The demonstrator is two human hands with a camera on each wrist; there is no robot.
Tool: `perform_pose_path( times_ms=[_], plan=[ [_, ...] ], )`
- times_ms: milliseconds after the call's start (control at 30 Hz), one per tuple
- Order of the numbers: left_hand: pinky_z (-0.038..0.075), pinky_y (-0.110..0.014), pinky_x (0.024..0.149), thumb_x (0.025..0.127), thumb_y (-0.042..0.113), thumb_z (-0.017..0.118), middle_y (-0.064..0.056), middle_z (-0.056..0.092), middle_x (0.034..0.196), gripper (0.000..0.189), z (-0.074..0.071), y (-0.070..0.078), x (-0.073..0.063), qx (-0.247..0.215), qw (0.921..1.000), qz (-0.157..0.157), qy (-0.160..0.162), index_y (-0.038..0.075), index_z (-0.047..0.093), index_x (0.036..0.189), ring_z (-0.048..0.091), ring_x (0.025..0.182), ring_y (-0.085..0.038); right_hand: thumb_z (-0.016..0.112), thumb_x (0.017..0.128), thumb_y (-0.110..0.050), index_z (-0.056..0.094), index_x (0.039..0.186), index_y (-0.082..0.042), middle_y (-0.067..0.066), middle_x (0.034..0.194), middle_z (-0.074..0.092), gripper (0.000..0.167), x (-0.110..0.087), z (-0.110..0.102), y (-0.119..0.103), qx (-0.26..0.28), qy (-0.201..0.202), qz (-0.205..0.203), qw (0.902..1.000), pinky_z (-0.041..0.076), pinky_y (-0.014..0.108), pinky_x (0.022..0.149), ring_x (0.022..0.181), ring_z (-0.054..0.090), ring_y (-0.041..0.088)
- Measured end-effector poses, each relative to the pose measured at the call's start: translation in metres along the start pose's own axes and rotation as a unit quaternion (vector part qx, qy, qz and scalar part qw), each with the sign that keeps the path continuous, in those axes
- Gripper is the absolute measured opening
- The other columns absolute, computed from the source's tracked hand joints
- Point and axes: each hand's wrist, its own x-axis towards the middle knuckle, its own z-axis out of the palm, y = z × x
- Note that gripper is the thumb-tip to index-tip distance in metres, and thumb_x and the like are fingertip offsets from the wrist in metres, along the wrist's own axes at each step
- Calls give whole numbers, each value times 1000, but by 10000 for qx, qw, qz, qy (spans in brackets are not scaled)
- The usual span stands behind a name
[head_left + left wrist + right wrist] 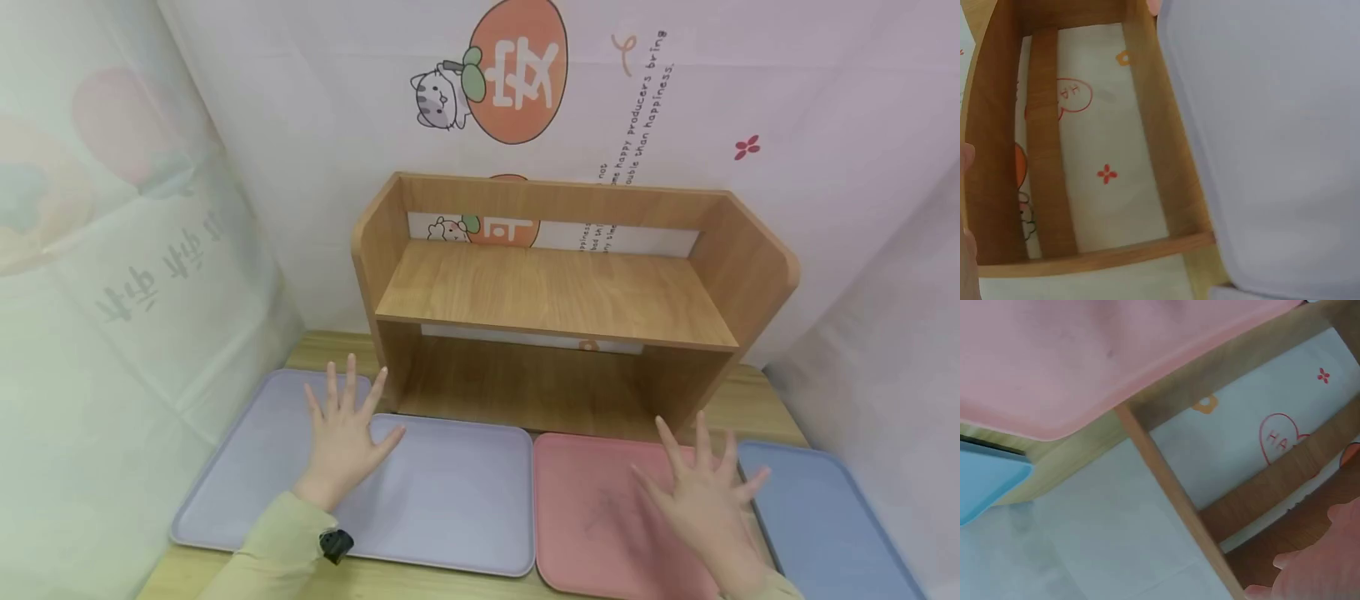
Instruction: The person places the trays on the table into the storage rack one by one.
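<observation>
My left hand (342,446), fingers spread wide, hovers over the two lavender trays (457,492) on the left and holds nothing. On the right, my other hand (705,500) is spread in the same way above the pink tray (577,508), its fingers pointing toward the shelf. A two-tier wooden shelf (555,292) stands behind the trays, both levels bare. In the right wrist view, part of the right hand (1322,556) shows at the lower right corner, overlapping the shelf's wood. Only a sliver of the left hand (967,250) appears in its own wrist view.
A blue tray (832,517) lies at the far right of the wooden table (420,587). White printed cloth (300,108) hangs behind and at both sides. A black device (336,545) sits at the left wrist.
</observation>
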Motion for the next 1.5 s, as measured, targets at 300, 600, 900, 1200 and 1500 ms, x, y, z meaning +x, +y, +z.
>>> perform_pose_path(
  times_ms=[300,600,900,1200,1500],
  plan=[
    [7,-74,107,86,75,25,-32,2,151,85,-36,-5,32,-506,9907,577,1120,19,26,150,3,138,-55,58,86,-54,19,151,-24,28,155,-3,81,-21,20,46,11,-72,-153,9999,-19,83,86,135,-6,60],
    [46,-66,89,80,31,74,-33,8,146,96,-63,-7,76,-1304,9664,1146,1897,22,10,151,17,135,-54,68,75,-59,10,152,-34,27,155,-1,99,-42,51,94,-141,-220,-236,9994,-16,82,91,132,3,62],
    [38,-62,102,79,4,75,-30,18,147,92,-69,-14,106,-2211,9603,869,1459,14,15,149,25,136,-48,64,70,-72,19,150,-32,29,154,2,100,-49,61,116,-249,-957,-478,9940,1,85,89,126,12,64],
    [48,-57,91,83,-10,63,-23,23,151,98,-64,-24,124,-3526,9337,214,581,24,4,154,35,133,-47,70,60,-72,22,149,-32,34,149,12,109,-48,73,127,-171,-891,-664,9937,21,78,87,115,27,65],
    [50,-55,90,88,-8,58,-28,34,144,95,-67,-25,129,-3378,9402,-17,425,30,0,153,45,124,-48,73,55,-71,28,146,-18,44,142,7,115,-35,69,127,114,-1813,-167,9832,28,84,75,107,28,71]
  ],
)
